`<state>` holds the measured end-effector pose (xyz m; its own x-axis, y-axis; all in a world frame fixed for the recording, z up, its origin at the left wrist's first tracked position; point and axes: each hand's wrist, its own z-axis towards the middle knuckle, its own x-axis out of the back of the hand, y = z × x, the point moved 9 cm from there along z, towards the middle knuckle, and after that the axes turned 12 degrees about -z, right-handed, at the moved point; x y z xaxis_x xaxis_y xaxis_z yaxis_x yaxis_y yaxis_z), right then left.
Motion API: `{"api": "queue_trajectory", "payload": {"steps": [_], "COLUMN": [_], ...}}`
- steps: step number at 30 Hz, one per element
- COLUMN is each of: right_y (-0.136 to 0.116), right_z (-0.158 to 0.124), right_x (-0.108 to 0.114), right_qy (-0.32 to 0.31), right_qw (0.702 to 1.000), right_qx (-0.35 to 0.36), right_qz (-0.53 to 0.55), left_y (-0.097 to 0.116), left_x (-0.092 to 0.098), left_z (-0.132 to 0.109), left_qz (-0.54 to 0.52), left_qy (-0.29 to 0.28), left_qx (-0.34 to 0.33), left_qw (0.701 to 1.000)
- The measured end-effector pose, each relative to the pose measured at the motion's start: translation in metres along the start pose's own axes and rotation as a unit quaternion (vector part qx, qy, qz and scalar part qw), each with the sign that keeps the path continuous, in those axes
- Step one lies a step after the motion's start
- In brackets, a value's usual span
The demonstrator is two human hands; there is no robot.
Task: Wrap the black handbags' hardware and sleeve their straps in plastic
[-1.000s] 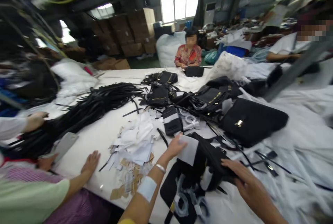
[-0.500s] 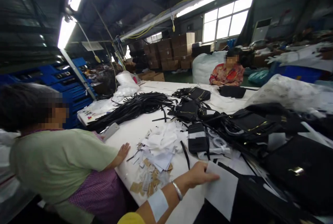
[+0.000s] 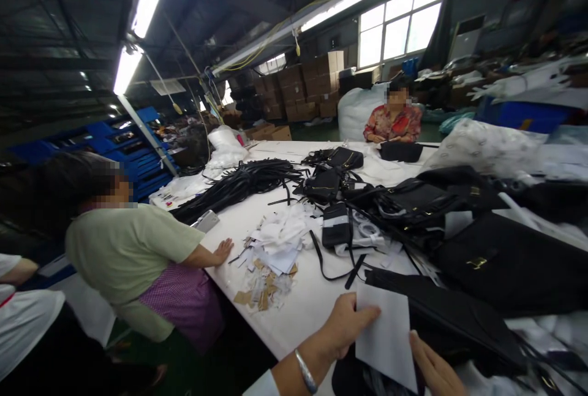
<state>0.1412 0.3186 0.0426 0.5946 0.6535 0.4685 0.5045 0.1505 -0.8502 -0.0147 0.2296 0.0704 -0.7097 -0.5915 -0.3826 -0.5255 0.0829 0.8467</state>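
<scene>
My left hand [image 3: 350,327], with a silver bracelet on its wrist, pinches a stiff white sheet [image 3: 384,341] by its left edge, thumb on top. At the sheet's right edge is my right hand [image 3: 432,364], its fingertips against that edge; the far side of its grip is hidden. Beneath the sheet lies black material [image 3: 349,374], partly covered. Just beyond is a long black bag piece [image 3: 441,304], and a larger black bag [image 3: 509,255] with a gold clasp lies to the right.
Paper scraps [image 3: 280,236] and brown tags [image 3: 264,289] are heaped on the white table [image 3: 294,316]. Black straps [image 3: 243,181] and small black bags [image 3: 337,227] lie farther back. One co-worker [image 3: 133,261] stands at the left edge; another [image 3: 395,117] sits across the table.
My right hand has come into view at the sheet's right edge. The sheet and my left hand are slightly lower in view. The view has shifted, showing more of the people at left.
</scene>
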Motion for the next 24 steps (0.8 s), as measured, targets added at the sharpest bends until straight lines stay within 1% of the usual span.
{"api": "queue_trajectory", "payload": {"steps": [2, 4, 5, 8, 11, 14, 16, 19, 21, 24], "right_y": [-0.003, -0.010, -0.015, -0.028, -0.037, -0.036, -0.030, -0.016, -0.010, -0.011], "right_z": [-0.006, -0.013, -0.017, -0.026, -0.029, -0.027, -0.023, -0.017, -0.016, -0.019], "right_x": [-0.021, -0.038, -0.044, -0.054, -0.055, -0.057, -0.059, -0.053, -0.047, -0.044], "right_qy": [-0.054, -0.099, -0.110, -0.125, -0.111, -0.105, -0.100, -0.063, -0.044, -0.048], "right_qw": [0.995, 0.979, 0.971, 0.952, 0.954, 0.956, 0.960, 0.973, 0.979, 0.979], "right_qx": [-0.023, -0.038, -0.041, -0.034, -0.011, -0.006, -0.006, -0.004, -0.001, 0.008], "right_qz": [0.080, 0.173, 0.208, 0.278, 0.279, 0.272, 0.263, 0.222, 0.199, 0.200], "left_y": [0.002, 0.002, 0.001, -0.004, -0.010, -0.009, -0.004, 0.006, 0.010, 0.009], "left_x": [-0.001, -0.004, -0.005, -0.004, -0.001, 0.004, 0.016, 0.044, 0.063, 0.085], "left_z": [-0.011, -0.019, -0.023, -0.029, -0.034, -0.040, -0.045, -0.054, -0.060, -0.068], "left_qz": [0.015, 0.028, 0.037, 0.058, 0.062, 0.048, 0.021, -0.007, 0.007, 0.076], "left_qy": [0.012, 0.010, 0.011, 0.020, 0.012, 0.000, 0.017, 0.052, 0.065, 0.077], "left_qx": [-0.018, -0.030, -0.033, -0.034, -0.027, -0.021, -0.021, -0.032, -0.041, -0.050], "left_qw": [1.000, 0.999, 0.999, 0.998, 0.998, 0.999, 0.999, 0.998, 0.997, 0.993]}}
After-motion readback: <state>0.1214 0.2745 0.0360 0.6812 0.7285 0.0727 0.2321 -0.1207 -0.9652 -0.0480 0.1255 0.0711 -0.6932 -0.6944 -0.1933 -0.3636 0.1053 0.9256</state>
